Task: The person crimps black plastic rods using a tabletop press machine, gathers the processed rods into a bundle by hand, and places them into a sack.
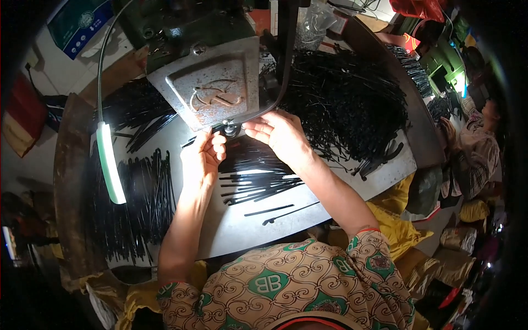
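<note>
A machine with a scuffed metal cover plate (pixel 214 88) stands in front of me, its small working head (pixel 231 130) low between my hands. My left hand (pixel 204 154) is closed in a pinch just left of that head, on a thin black strip (pixel 190 142) that reaches toward it. On the other side, my right hand (pixel 279 133) has its fingertips pressed together close to the head. What they hold, if anything, is too small to make out. Loose black strips (pixel 258 184) lie on the metal tabletop (pixel 231 234) below my hands.
A large tangled heap of black strips (pixel 346 99) covers the right side; a straighter bundle (pixel 137 203) lies left. A lit lamp (pixel 110 162) hangs on a bent neck. Yellow sacks (pixel 399 220) sit below the table edge. Another person (pixel 476 143) works at the far right.
</note>
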A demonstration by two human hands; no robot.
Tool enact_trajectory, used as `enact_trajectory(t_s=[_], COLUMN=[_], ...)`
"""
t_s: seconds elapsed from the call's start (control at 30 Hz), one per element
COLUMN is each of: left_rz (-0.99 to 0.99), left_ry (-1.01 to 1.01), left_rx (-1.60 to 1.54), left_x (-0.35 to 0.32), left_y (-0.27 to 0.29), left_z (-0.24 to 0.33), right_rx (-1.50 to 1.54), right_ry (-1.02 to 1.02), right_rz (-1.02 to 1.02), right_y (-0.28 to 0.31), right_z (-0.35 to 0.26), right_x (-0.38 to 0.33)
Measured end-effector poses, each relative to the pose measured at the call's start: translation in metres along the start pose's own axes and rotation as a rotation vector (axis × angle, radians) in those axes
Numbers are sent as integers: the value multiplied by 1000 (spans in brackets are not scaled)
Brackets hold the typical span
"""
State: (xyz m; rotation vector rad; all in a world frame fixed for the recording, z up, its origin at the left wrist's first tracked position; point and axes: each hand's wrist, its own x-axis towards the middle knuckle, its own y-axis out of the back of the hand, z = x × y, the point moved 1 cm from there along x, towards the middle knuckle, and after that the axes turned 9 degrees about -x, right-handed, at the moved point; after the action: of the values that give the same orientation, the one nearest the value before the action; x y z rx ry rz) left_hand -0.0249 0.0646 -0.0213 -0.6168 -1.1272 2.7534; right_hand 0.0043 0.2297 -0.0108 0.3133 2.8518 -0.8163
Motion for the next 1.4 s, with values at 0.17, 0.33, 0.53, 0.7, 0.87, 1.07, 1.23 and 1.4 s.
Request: enact_trajectory(t_s=[0.17, 0.33, 0.53, 0.7, 0.87, 1.07, 1.23, 1.4], left_rz=[14, 12, 9, 27, 54, -60, 11, -40], left_ry=[-4, -4, -16, 0, 37, 76, 49, 161], left_rx=[-13, -17, 17, 3, -46, -102, -15, 66], left_x=[-1, -3, -3, -4, -6, -6, -4, -8], left_y=[-1, -2, -3, -1, 0, -2, -1, 1], left_z=[-1, 0, -1, -1, -5, -7, -7, 8], right_rx=[-50, -25, -11, 4, -15, 113, -192, -1012], right_ry=[-18, -20, 42, 42, 43, 104, 39, 258], right_rz=[-35, -31, -49, -70, -30, -108, -79, 180], right_y=[7, 5, 2, -2, -4, 6, 32, 92], right_z=[3, 1, 4, 5, 5, 8, -14, -83], right_x=[3, -3, -2, -3, -5, -7, -8, -21])
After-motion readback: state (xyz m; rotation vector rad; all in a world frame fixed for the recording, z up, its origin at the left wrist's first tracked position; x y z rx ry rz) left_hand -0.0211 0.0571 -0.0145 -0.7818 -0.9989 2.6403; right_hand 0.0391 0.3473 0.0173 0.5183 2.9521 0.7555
